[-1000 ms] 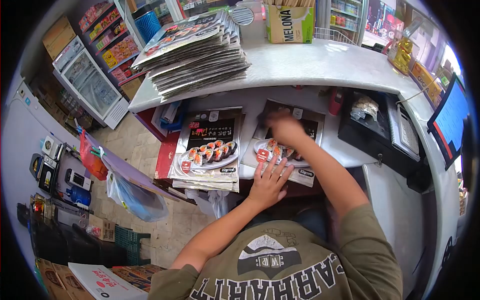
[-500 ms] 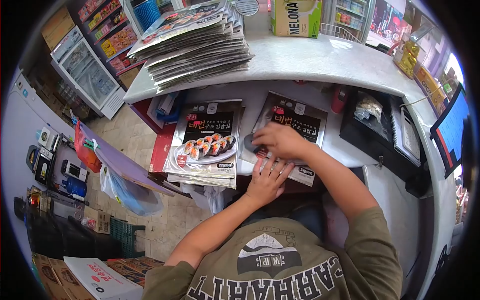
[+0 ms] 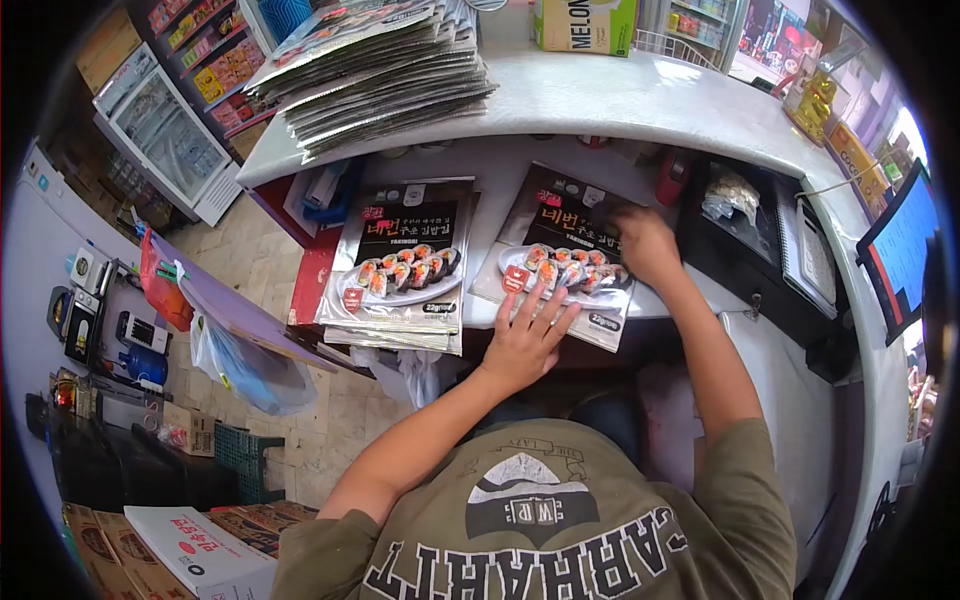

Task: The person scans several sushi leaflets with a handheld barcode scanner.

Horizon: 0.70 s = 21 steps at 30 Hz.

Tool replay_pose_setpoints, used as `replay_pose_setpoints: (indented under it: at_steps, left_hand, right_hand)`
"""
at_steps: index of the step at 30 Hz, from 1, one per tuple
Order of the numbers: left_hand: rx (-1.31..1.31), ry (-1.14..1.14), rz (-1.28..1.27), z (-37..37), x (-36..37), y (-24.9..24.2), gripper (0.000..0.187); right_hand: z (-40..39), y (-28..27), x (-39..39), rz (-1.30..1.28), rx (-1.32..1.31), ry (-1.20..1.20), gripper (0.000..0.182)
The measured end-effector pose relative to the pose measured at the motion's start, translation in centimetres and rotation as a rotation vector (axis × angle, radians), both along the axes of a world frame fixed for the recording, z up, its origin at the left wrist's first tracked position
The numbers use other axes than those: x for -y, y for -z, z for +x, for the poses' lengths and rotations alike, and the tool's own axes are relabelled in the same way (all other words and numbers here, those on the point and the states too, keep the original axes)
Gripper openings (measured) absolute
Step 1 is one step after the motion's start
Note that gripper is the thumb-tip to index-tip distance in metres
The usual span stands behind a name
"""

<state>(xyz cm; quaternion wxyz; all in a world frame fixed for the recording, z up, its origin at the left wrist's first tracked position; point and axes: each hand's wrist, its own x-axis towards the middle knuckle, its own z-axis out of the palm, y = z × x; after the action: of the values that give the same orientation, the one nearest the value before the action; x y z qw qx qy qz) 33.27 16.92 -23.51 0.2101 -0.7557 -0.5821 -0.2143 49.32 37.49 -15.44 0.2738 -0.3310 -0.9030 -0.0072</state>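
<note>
Step looks like handwork over packet (image 3: 570, 268) on counter (image 3: 491, 212), beside pile (image 3: 385, 322). Left hand (image 3: 520, 352) spread open on packet, gripping nothing. Right hand (image 3: 652, 247) blurred at packet's edge; cannot tell grip. Next move likely calls for steady packet.

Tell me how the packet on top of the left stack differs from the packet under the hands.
The left packet sits nearly square to the counter; the right packet is turned clockwise.
The left packet is untouched; the right packet has the left hand's fingers on its lower edge and the right hand at its right side.
Both share the dark label and rolls picture.
</note>
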Motion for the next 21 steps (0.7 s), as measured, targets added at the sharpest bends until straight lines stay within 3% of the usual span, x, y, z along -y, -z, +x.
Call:
replay_pose_setpoints:
  at_steps: [3,5,7,9,10,11,13,17,20,21]
  left_hand:
    - [0.012,0.002,-0.024,0.0,0.1,-0.2,0.091]
    - [0.003,0.008,0.009,-0.1,-0.1,0.4,0.091]
    - [-0.001,0.009,0.037,-0.2,-0.2,0.0,0.091]
    - [0.016,0.012,-0.013,0.0,0.1,-0.2,0.090]
    - [0.020,0.010,-0.012,0.1,0.2,-0.2,0.090]
    - [0.031,0.014,-0.026,0.2,0.3,-0.3,0.089]
    - [0.034,0.011,-0.035,-0.1,0.2,-0.5,0.089]
    - [-0.018,0.019,0.000,-0.5,0.1,-0.1,0.090]
    - [0.053,0.021,-0.025,0.1,0.2,-0.4,0.089]
    - [0.060,0.026,-0.027,0.3,0.4,-0.2,0.089]
  right_hand:
    - [0.5,1.1,2.0,0.025,0.094,-0.069,0.029]
    - [0.4,0.7,6.0,-0.077,0.062,-0.350,0.027]
    - [1.0,-0.8,6.9,-0.173,0.070,-0.383,0.026]
    - [2.3,0.8,3.0,0.000,0.026,-0.212,0.026]
    - [2.6,0.5,2.5,0.014,0.004,0.011,0.025]
    - [2.7,0.4,2.9,0.018,0.008,0.006,0.025]
    - [3.0,0.4,4.9,0.022,-0.007,-0.114,0.023]
    - [4.1,-1.4,7.3,-0.215,0.045,-0.557,0.025]
    - [5.5,-0.4,4.2,-0.121,-0.029,-0.208,0.023]
    - [5.6,-0.1,4.5,-0.124,-0.022,-0.203,0.023]
